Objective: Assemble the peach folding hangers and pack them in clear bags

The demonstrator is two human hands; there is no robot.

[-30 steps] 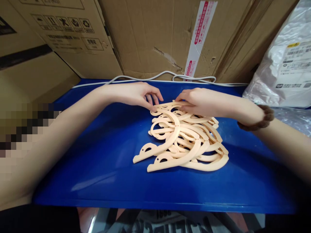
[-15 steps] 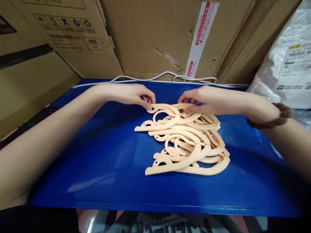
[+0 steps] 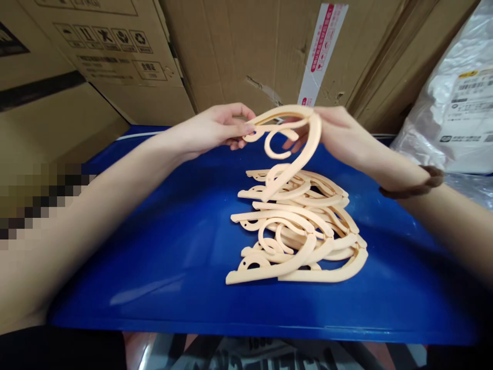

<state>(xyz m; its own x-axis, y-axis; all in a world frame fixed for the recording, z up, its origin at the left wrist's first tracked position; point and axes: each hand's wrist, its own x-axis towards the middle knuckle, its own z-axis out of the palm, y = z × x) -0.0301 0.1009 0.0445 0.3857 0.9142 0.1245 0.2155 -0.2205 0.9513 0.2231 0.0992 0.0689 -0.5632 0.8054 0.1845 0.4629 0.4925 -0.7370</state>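
A cream plastic folding clothes hanger (image 3: pixel 315 137) is lifted over the blue surface, folded into a V with its curled hook between the arms. My left hand (image 3: pixel 225 126) pinches the tip of one arm, thumb in front. Behind the hanger's joint, my right hand (image 3: pixel 336 127) grips it, with some fingers hidden by the plastic. The hanger's other arm slants down towards me. Below lies a loose pile of more folded hangers (image 3: pixel 296 277), overlapping one another, their arm tips mostly to the left and their joints to the right.
A blue tabletop (image 3: pixel 154 267) carries the pile. Cardboard boxes (image 3: pixel 231 56) stand along the back and left. A white cable (image 3: pixel 142 134) runs along the rear edge. At the right leans a clear plastic-wrapped package (image 3: pixel 454 103) with labels.
Both hands have risen from the back of the pile, lifting one hanger off it. The right hand has turned behind the joint. A few hangers in the pile have shifted slightly.
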